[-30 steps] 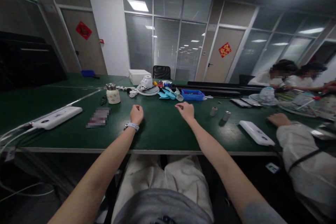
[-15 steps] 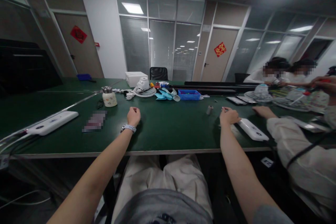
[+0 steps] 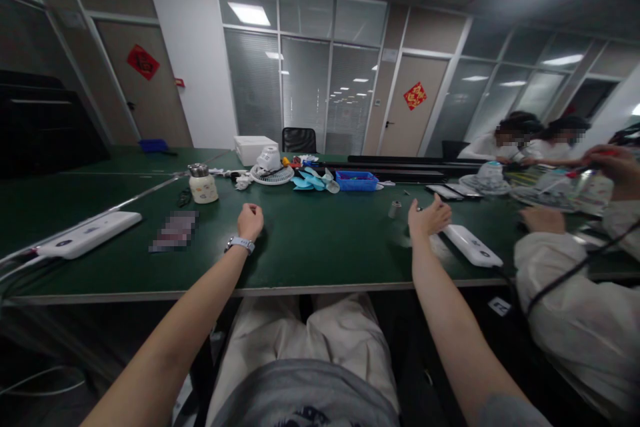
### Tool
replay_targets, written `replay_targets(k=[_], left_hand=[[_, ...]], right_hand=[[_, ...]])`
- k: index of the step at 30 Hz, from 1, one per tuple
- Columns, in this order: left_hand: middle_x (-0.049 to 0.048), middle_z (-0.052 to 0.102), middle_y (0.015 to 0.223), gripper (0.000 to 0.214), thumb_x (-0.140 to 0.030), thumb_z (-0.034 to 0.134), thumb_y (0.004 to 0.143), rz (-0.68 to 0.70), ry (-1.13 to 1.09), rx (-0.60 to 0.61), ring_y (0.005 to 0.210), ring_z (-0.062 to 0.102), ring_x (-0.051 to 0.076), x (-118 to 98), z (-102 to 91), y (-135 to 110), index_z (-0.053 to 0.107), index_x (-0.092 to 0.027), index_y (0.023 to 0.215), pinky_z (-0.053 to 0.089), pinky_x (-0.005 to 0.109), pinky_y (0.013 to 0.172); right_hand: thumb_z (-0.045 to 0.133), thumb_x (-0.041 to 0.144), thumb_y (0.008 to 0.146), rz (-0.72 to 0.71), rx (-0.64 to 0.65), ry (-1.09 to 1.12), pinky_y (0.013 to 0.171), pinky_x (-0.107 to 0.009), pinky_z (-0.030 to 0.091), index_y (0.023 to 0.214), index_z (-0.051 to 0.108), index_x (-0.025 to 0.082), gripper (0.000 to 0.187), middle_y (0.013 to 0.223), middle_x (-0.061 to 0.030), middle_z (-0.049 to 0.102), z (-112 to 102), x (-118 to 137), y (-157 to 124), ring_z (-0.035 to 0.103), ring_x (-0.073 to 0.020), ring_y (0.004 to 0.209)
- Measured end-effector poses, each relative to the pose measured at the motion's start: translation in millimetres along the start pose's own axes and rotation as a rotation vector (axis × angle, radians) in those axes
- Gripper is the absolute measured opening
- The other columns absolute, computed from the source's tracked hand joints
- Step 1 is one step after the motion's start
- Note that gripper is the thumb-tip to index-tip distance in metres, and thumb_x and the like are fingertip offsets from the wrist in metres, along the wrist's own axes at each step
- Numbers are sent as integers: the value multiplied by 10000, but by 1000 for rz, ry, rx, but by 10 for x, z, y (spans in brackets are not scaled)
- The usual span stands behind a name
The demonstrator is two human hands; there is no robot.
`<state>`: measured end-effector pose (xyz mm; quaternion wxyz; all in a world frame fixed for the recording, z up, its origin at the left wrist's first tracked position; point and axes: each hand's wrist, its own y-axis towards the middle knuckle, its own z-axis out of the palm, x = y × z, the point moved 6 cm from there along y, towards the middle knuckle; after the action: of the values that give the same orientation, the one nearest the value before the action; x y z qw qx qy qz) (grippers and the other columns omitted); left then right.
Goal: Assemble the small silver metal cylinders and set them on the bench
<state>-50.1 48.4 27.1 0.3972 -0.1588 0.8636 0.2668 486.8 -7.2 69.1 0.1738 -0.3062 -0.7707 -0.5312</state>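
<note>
My left hand [image 3: 250, 221] rests on the green table with its fingers curled closed; whatever they may hold is hidden. A watch [image 3: 240, 244] is on that wrist. My right hand [image 3: 431, 215] is raised a little over the table, fingers spread apart, with no object gripped. A small dark spot shows by its thumb, too small to name. Just left of this hand stands a small metal cylinder [image 3: 395, 209]. Close on its right lies a white power strip [image 3: 473, 245].
Further back are a cream bottle [image 3: 203, 185], a white fan grille [image 3: 273, 175], blue fan blades [image 3: 313, 180] and a blue tray [image 3: 357, 181]. Another white power strip [image 3: 95, 235] lies at left. A co-worker's sleeve [image 3: 545, 260] and hands are close on the right.
My right hand has opened from a closed pinch, its fingers now spread. My left hand stays curled. The co-worker's near hand has shifted right, and the view has turned slightly.
</note>
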Motion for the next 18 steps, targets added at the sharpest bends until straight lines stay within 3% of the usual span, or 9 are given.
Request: replay_targets(k=[3, 7, 10, 14, 18], left_hand=[[119, 671, 997, 217, -286, 436, 875, 3, 10, -1, 912, 630, 234, -3, 3, 1, 557, -180, 1021, 445, 320, 781], [119, 672, 988, 216, -279, 434, 873, 6, 23, 5, 910, 630, 243, -21, -7, -15, 555, -179, 1021, 449, 330, 784], [120, 673, 971, 199, -276, 445, 866, 8, 36, 6, 915, 630, 246, -33, -15, -22, 559, -183, 1000, 451, 334, 792], [117, 673, 938, 192, -275, 455, 860, 14, 53, 23, 891, 634, 248, -58, -17, -37, 557, -184, 995, 457, 337, 784], [112, 672, 951, 187, -270, 457, 859, 13, 54, 19, 888, 633, 242, -88, -39, -66, 554, -186, 995, 457, 330, 781]], right_hand=[[503, 382, 845, -208, 93, 85, 963, -445, 312, 1359, 381, 152, 577, 1243, -182, 464, 113, 288, -128, 402, -303, 1159], [522, 345, 841, -328, 300, 107, 983, -396, 334, 1373, 333, 123, 607, 1276, -187, 465, 432, 482, -325, 417, -273, 1176], [551, 321, 822, -323, 399, 66, 996, -399, 340, 1375, 313, 105, 640, 1313, -201, 456, 616, 467, -409, 406, -280, 1213], [543, 298, 817, -245, 337, 46, 1005, -408, 344, 1371, 302, 98, 636, 1354, -218, 430, 643, 382, -395, 393, -286, 1246], [565, 292, 793, -131, 347, 57, 959, -389, 395, 1353, 332, 86, 641, 1294, -232, 481, 655, 288, -341, 491, -290, 1166]])
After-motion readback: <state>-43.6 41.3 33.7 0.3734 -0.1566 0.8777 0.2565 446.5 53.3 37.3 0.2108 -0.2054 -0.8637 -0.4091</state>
